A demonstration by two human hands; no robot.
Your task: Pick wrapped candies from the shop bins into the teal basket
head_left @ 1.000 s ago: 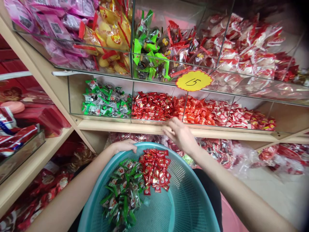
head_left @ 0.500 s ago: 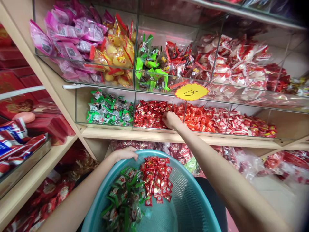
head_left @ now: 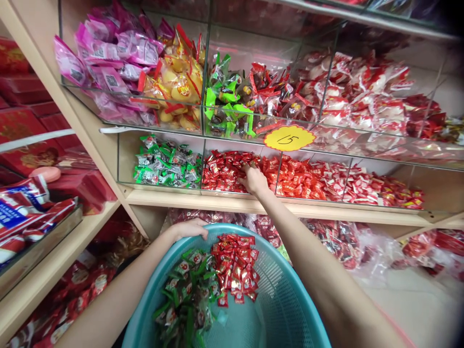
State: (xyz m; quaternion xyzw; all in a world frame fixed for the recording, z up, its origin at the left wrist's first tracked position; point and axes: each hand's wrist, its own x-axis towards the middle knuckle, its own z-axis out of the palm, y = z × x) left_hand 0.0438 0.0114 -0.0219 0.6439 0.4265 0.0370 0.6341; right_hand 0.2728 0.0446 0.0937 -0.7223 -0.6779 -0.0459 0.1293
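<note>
The left hand [head_left: 190, 229] is closed over the rim of the basket [head_left: 290, 290] on the side toward the shelf [head_left: 203, 201], and a steady hold there should stop the load tipping. Beyond that rim, the right hand [head_left: 255, 181] is in among the loose red candies [head_left: 223, 170], thumb and fingers looking parted; from here I can't tell whether they have hold of any. Best, I'd say, to work the fingertips under a small heap and cup it loosely, since those little wrappers look slippery. Orange candies [head_left: 299, 177] lie just beside, also beyond the basket, so a narrow scoop would avoid mixing. Inside the basket, red packets [head_left: 235, 266] sit near the far rim, green packets [head_left: 188, 290] to their left; anything let go there is best released low.
</note>
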